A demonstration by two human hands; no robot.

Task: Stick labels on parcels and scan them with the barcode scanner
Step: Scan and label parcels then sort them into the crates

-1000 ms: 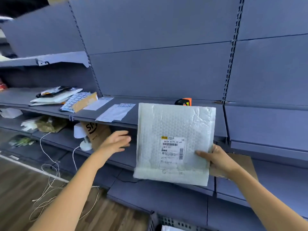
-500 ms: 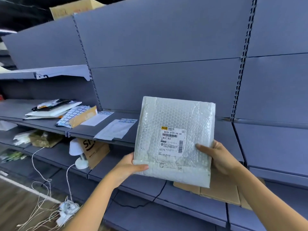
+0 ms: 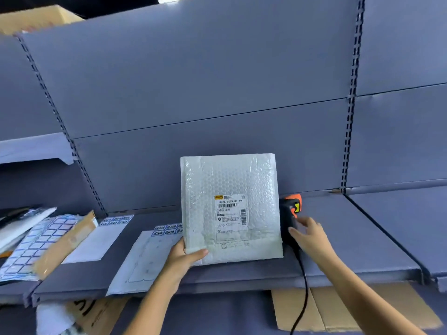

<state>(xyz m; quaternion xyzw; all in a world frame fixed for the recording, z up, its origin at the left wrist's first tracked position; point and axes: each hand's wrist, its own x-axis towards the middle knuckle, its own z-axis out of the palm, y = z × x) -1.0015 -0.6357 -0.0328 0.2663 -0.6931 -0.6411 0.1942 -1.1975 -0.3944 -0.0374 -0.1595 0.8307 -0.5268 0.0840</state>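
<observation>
Bubble-wrap white: holding the parcel [image 3: 229, 180] upright over the grey shelf [image 3: 350, 238], label [image 3: 231, 213] outward, left hand [image 3: 183, 259] pinching its lower-left corner. Reaching with the right hand [image 3: 310, 239], fingers loose and empty, just beside the scanner [image 3: 290, 211]. Best to grasp the handle firmly, then aim squarely at the barcode [image 3: 227, 205].

two slim forearms show, bare along all their visible length. the left hand [image 3: 186, 258] and right hand [image 3: 310, 239] are bare too, the fingers slender.

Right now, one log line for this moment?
left grip: holds white bubble-wrap parcel, labelled | right grip: open beside black-and-orange barcode scanner on grey shelf
</observation>
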